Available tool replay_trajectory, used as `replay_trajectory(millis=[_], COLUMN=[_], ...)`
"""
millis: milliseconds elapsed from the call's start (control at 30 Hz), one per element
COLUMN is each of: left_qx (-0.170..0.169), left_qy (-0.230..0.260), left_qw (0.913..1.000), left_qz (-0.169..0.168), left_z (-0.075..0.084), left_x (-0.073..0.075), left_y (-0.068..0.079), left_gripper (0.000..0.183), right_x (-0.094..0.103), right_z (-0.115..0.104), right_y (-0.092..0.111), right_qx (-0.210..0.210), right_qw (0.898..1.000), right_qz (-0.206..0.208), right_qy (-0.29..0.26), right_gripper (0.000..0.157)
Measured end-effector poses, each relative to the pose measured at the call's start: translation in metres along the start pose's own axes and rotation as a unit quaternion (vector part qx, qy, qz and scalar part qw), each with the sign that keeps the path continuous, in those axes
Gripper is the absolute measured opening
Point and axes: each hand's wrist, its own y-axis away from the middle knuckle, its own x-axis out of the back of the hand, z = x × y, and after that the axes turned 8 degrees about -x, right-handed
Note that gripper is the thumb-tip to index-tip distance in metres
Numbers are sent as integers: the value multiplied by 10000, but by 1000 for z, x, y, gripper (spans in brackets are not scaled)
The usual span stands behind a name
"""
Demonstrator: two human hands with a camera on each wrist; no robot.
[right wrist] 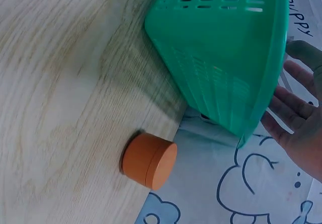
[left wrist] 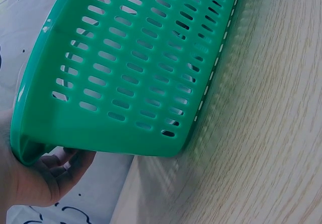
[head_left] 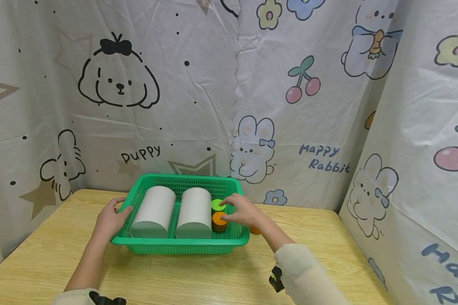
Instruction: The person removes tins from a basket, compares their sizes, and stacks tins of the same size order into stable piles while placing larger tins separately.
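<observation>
A green plastic basket (head_left: 183,248) stands on the wooden table. My left hand (head_left: 112,218) grips its left rim, thumb over the edge and fingers curled beneath, as the left wrist view also shows. Inside lie two large white rolls, a left roll (head_left: 156,207) and a right roll (head_left: 194,209). Along the right side, a round piece with a light green top (head_left: 217,206) sits just behind an orange round piece (head_left: 219,222). My right hand (head_left: 244,211) reaches over the right rim, fingers spread and thumb apart, fingertips close over these two tops.
Outside the basket, an orange cylindrical container with a lid seam (right wrist: 148,161) stands on the table to the right, partly hidden by my right arm in the head view. A printed curtain (head_left: 198,84) hangs behind the table (head_left: 168,279) and along both sides.
</observation>
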Motion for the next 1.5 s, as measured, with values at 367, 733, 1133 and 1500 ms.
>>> replay_trajectory(millis=[367,733,1133,1500], left_qx=[-41,-67,-77,26], left_qy=[-28,-30,18,62], left_qw=[10000,10000,10000,10000], left_qz=[28,18,3,-42], left_z=[2,-1,-1,0], left_x=[1,0,0,1], left_y=[1,-1,-1,1], left_gripper=[60,60,61,61], right_x=[-13,-26,-37,-46], right_z=[-6,-5,-9,-15], right_y=[-8,-12,-21,-25], right_qx=[-142,-410,-588,-1003], right_qw=[9994,9983,9972,9934], right_qz=[-303,-290,-260,-161], right_qy=[27,280,389,536], right_gripper=[38,36,37,41])
